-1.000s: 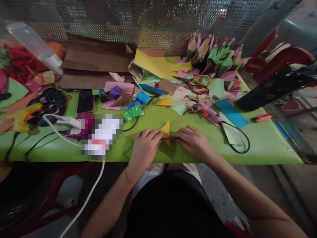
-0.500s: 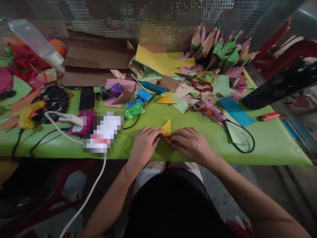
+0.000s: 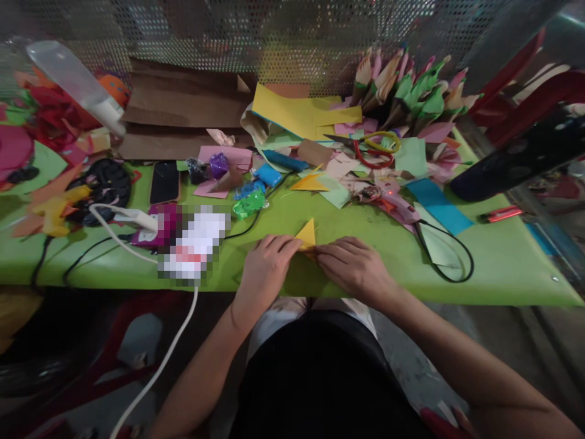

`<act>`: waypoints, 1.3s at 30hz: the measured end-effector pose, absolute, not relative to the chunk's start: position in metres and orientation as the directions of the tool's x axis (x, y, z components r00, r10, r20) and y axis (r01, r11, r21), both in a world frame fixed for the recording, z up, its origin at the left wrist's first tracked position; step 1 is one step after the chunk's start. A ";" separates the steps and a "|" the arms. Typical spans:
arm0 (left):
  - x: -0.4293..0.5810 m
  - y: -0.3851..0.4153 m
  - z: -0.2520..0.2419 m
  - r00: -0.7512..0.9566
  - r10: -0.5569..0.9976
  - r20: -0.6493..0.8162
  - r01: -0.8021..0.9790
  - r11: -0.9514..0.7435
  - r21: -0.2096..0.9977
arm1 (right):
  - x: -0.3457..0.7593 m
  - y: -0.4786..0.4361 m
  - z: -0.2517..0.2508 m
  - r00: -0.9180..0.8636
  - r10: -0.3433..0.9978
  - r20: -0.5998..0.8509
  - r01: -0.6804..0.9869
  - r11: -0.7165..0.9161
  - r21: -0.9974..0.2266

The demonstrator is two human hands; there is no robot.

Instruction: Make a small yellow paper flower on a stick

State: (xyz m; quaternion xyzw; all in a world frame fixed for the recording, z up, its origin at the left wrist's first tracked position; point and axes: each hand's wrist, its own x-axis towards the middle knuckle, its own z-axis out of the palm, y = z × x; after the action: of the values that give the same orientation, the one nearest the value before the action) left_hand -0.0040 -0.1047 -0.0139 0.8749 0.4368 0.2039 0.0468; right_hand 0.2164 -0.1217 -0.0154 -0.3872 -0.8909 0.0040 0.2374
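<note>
Your left hand [image 3: 267,263] and right hand [image 3: 354,265] pinch opposite sides of the folded yellow paper [image 3: 307,233], left of the pink corded tool [image 3: 398,207] and nearer you. Uneven finger pressure could skew the fold; your right forearm [image 3: 425,320], catching the black cord [image 3: 472,262] right of that tool, could drag it.

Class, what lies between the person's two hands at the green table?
In the head view, a pointed yellow paper lies between the left hand and right hand.

Both hands [image 3: 354,266] pinch pointed yellow paper [image 3: 309,235], probably folded.
</note>
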 end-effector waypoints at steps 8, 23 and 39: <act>0.006 -0.110 -0.010 0.590 0.766 0.257 0.746 -0.638 0.190 | 0.217 -0.117 -0.022 -0.524 0.756 0.391 0.735 0.634 -0.240; 0.020 -0.100 -0.018 0.472 0.843 0.257 0.726 -0.537 0.430 | 0.211 -0.110 -0.024 -0.380 0.861 0.339 0.799 0.490 -0.349; 0.020 -0.099 -0.022 0.444 0.830 0.337 0.678 -0.557 0.479 | 0.213 -0.124 -0.028 -0.354 0.787 0.505 0.799 0.535 -0.273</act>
State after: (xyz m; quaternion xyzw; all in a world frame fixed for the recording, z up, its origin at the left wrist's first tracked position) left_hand 0.0200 -0.0985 -0.0222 0.8384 0.4498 0.2752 0.1382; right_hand 0.2126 -0.1244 -0.0279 -0.4819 -0.8228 -0.0103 0.3011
